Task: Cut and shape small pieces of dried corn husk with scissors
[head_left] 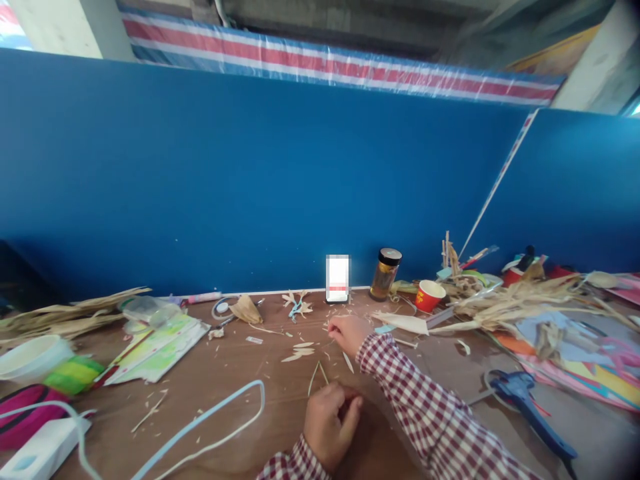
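Note:
My left hand (331,421) is low in the middle of the head view, its fingers curled closed. A thin, pale green strip bent to a point (319,371) sticks up from behind those fingers and seems to be gripped by them. Farther forward, my right hand (349,333) reaches to the tabletop with fingertips pinched together; what lies between them, if anything, is too small to make out. Several pale, leaf-shaped husk pieces (300,352) lie left of it. One more slim piece (348,362) rests just below its wrist.
A lit phone (338,280) stands against the blue partition (250,180), beside a lidded jar (385,275) and red paper cup (430,296). Dried husks (480,308) pile up at right, near a blue glue gun (533,407). A pale cable (215,412) loops at left.

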Demonstrator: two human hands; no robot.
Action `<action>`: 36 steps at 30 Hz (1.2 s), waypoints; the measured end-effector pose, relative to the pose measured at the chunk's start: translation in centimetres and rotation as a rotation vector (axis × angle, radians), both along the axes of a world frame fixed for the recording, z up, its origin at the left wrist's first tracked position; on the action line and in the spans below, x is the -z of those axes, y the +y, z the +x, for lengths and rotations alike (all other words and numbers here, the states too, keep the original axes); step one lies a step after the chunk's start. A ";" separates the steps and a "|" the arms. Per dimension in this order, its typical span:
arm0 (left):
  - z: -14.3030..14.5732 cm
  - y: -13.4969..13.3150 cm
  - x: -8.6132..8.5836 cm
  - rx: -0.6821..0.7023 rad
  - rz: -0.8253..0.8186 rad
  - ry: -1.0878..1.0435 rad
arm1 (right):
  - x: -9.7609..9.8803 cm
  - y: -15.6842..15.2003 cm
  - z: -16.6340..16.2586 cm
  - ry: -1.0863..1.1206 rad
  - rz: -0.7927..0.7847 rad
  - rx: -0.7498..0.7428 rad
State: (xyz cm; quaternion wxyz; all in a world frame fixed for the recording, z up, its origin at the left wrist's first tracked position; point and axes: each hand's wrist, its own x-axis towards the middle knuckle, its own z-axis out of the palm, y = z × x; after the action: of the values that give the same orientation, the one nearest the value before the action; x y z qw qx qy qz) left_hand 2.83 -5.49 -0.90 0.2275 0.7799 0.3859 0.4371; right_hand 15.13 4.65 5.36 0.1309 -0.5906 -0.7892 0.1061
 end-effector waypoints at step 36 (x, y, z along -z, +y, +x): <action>0.3 -1.0 0.0 0.164 0.100 0.206 | 2.4 -1.2 1.9 -0.120 -0.010 0.167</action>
State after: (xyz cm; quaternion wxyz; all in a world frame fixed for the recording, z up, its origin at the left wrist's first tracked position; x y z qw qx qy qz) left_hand 3.14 -6.51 -0.94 0.1823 0.8599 0.3198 0.3536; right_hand 17.03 3.42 2.92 0.0887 -0.6603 -0.7430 0.0632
